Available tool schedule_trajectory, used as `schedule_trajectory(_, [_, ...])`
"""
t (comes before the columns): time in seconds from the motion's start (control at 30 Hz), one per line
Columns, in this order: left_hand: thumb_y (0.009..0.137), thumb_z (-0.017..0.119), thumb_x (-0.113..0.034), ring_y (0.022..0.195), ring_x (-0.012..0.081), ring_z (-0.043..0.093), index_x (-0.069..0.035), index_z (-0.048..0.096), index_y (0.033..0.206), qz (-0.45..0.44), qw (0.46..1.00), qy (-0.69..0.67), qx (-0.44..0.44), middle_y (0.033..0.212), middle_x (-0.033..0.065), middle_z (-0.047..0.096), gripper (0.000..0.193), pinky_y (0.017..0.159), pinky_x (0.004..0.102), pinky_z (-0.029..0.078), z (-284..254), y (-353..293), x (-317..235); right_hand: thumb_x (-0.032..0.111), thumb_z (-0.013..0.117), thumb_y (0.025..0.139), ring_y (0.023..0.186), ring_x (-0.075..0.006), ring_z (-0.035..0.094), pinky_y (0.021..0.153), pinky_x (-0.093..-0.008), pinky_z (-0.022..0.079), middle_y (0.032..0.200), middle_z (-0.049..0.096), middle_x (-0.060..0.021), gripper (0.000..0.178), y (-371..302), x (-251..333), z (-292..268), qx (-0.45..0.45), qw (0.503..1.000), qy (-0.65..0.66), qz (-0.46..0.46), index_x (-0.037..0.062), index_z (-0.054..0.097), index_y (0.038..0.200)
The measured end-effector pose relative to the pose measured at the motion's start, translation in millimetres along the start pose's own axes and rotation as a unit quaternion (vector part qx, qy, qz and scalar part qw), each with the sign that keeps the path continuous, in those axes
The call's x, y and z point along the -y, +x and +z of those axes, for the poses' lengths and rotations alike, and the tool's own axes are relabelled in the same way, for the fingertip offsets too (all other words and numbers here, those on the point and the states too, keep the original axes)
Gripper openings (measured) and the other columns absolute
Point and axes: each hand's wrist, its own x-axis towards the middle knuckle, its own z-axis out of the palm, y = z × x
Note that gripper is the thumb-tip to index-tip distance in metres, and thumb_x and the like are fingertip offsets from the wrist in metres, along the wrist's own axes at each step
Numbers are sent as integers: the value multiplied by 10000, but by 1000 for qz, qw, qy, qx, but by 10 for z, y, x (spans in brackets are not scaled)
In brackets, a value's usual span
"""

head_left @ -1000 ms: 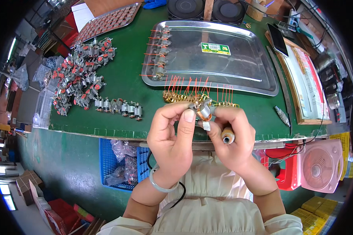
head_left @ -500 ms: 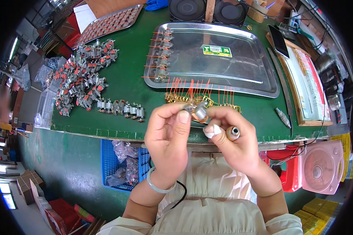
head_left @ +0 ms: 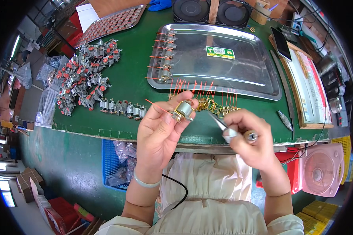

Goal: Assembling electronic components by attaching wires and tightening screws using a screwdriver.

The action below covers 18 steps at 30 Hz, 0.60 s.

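My left hand (head_left: 159, 129) pinches a small silver cylindrical part with a brass-coloured bracket (head_left: 185, 111), which looks like a small motor or solenoid. A thin red wire (head_left: 156, 105) sticks out from it to the left. Closed around a slim tool with a pointed metal tip (head_left: 218, 121) is my right hand (head_left: 255, 143); the tool's exact kind is unclear. A round handle end (head_left: 250, 136) shows between the fingers, and something white wraps a fingertip. The tip is apart from the held part. Just beyond both hands lie several brass brackets with upright red wires (head_left: 210, 105).
A metal tray (head_left: 270, 84) carries a column of finished-looking parts (head_left: 167, 58) at its left side. A heap of silver parts with red ends (head_left: 84, 74) lies left, with a row (head_left: 123, 108) before it. Right are a phone (head_left: 280, 43), a clipboard-like board (head_left: 306, 86) and a metal strip (head_left: 283, 88).
The hands have moved apart. My left hand has turned the part, so its bracket and red wire now show. The right hand has shifted right, and its tool tip has come into view.
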Motion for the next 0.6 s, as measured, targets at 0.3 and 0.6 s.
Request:
schedule_trajectory(0.3, [884,437,-68,1112,328,457,10,433,948,-22,998,-33,50,1212,248,398,102,912,378,446,77,-5,73,63,503,779,535,-45,446,465,-186,351,650,512,-15,221,22,23,35,33,941,318,107,-59,551,956])
schedule_trajectory(0.6, [889,464,-128,1068,294,500,-32,444,952,-26,998,29,42,1195,248,432,116,893,364,432,121,-23,85,89,528,804,471,-49,407,417,-194,281,579,483,-10,199,29,18,35,35,931,333,142,-58,544,937])
